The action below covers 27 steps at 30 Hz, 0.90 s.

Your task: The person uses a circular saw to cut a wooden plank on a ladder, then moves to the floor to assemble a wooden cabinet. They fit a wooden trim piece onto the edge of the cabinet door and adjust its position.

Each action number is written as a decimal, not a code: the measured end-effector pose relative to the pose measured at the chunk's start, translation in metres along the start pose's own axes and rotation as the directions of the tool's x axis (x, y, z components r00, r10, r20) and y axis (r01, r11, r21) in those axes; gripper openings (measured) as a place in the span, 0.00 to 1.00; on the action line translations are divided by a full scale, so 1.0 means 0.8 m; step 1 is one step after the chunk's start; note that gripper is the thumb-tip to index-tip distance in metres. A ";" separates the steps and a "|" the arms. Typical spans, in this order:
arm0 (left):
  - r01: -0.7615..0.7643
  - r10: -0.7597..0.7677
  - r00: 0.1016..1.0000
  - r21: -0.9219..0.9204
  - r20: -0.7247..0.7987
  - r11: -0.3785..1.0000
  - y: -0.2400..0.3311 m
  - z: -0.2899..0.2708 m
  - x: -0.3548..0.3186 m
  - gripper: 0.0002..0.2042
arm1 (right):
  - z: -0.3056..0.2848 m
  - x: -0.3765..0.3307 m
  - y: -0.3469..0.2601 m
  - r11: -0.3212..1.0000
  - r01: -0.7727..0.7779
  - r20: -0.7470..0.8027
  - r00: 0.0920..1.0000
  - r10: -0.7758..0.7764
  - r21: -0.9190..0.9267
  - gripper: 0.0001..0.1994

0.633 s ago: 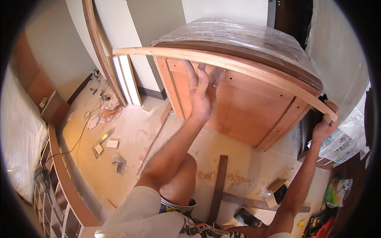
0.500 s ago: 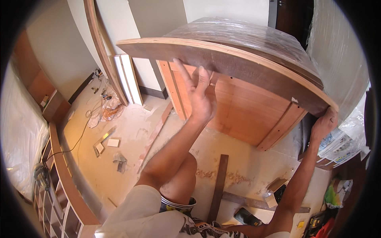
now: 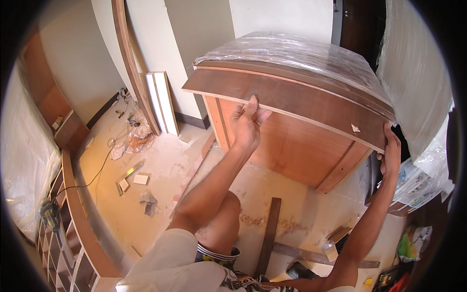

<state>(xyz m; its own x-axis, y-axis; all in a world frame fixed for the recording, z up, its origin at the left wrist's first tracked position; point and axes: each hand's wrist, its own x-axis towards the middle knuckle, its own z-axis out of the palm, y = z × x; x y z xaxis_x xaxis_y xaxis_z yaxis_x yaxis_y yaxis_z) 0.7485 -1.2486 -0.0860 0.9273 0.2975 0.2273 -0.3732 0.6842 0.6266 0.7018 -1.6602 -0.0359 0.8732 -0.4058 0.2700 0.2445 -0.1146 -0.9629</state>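
Observation:
A long dark-brown wooden board (image 3: 301, 104) lies along the near top edge of a plastic-wrapped cabinet (image 3: 292, 141). My left hand (image 3: 247, 127) grips the board's near edge left of its middle, thumb on the upper face and fingers under it. At the board's right end, my right hand (image 3: 390, 150) is wrapped round the corner, some fingers hidden beneath. A small pale chip shows on the board's face near that end. Below the board, the cabinet's reddish-brown panel faces me, with a vertical strip at each side.
Dark wooden strips (image 3: 269, 236) lie on the floor by my knee. White panels (image 3: 163, 102) and a tall plank lean at the left wall. Cables, plastic and a metal square (image 3: 127, 177) are scattered on the floor. A lattice frame (image 3: 73, 243) with a power tool stands left.
The board has tilted, so its broad face now turns upward, and its left end has shifted right. Both hands have moved with it, and my left fingers have curled under its edge.

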 end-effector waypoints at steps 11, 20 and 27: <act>-0.110 0.112 0.994 0.118 -0.012 0.987 0.002 -0.005 0.008 0.13 | -0.014 -0.021 -0.014 0.983 -0.158 0.079 0.983 0.165 -0.096 0.30; -0.251 0.227 0.965 0.211 0.133 0.945 -0.003 -0.015 0.024 0.15 | -0.045 0.002 -0.017 0.958 -0.060 -0.065 0.997 0.043 -0.280 0.37; -0.222 0.193 0.970 0.216 0.149 0.951 -0.009 -0.009 0.019 0.09 | -0.069 -0.025 -0.041 0.943 0.127 0.100 0.990 -0.101 -0.307 0.27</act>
<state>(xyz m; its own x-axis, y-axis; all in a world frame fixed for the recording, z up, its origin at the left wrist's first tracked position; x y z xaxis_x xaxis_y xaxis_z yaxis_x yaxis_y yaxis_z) 0.7650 -1.2440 -0.0926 0.8319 0.3217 0.4521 -0.5542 0.4402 0.7065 0.6525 -1.6986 -0.0098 0.8817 -0.2997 0.3643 0.2121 -0.4379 -0.8736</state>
